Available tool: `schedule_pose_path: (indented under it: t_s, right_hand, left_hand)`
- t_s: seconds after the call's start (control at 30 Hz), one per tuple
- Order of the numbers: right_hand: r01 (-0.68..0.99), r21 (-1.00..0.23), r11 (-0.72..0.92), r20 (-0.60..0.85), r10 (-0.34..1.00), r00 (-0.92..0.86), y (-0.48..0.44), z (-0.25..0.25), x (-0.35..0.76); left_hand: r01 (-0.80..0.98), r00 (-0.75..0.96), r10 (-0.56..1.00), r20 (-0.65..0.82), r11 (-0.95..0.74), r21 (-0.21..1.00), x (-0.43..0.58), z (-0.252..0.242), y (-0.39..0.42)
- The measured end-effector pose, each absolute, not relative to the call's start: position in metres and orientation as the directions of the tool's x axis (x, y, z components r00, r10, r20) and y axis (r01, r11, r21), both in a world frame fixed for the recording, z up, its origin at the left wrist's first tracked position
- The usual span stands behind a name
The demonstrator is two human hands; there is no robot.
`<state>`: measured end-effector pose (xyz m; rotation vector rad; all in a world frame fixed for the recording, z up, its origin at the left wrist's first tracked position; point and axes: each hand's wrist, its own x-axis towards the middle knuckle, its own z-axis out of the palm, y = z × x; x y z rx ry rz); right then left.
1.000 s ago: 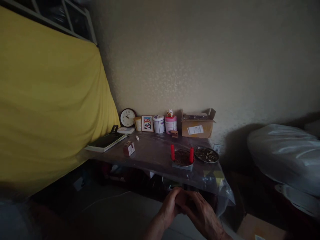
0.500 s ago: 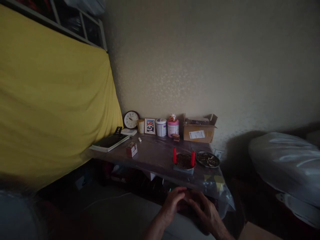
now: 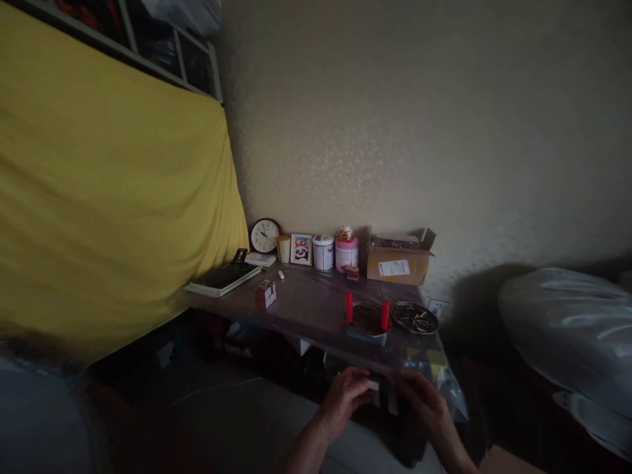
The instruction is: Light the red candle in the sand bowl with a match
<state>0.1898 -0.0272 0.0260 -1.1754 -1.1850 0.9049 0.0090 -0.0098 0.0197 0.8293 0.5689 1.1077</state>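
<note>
Both my hands are low in front of the table's near edge. My left hand (image 3: 345, 398) and my right hand (image 3: 419, 398) pinch the two ends of a small dark object with a pale end (image 3: 379, 390) between them; I cannot make out what it is in the dim light. Just beyond, on the plastic-covered table (image 3: 306, 309), a dark dish with two red candles (image 3: 366, 316) stands beside a round metal plate (image 3: 415, 317) of small sticks.
Along the wall stand a clock (image 3: 264, 236), a panda picture (image 3: 301, 249), two tins (image 3: 334, 253) and a cardboard box (image 3: 399, 262). A book (image 3: 222, 278) and a small cube box (image 3: 265, 294) lie at left. Yellow cloth (image 3: 108, 210) hangs left; a plastic-wrapped bundle (image 3: 567, 322) sits right.
My hands were clasped together; now they have drawn apart with a small object held between them. The view has shifted slightly left and up.
</note>
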Motion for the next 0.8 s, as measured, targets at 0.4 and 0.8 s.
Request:
schedule_pose_path:
  t_s: [0.4, 0.8]
  right_hand:
    - [-0.033, -0.99, 0.139, 0.129, 0.967, 0.22, -0.027, 0.027, 0.195]
    - [0.332, -0.905, 0.265, 0.342, 0.919, 0.198, -0.035, 0.027, 0.184]
  left_hand:
    - [-0.554, 0.388, 0.921, -0.009, 0.241, 0.797, 0.01, 0.021, -0.011]
    - [-0.55, 0.401, 0.916, -0.006, 0.246, 0.798, 0.01, 0.023, -0.014]
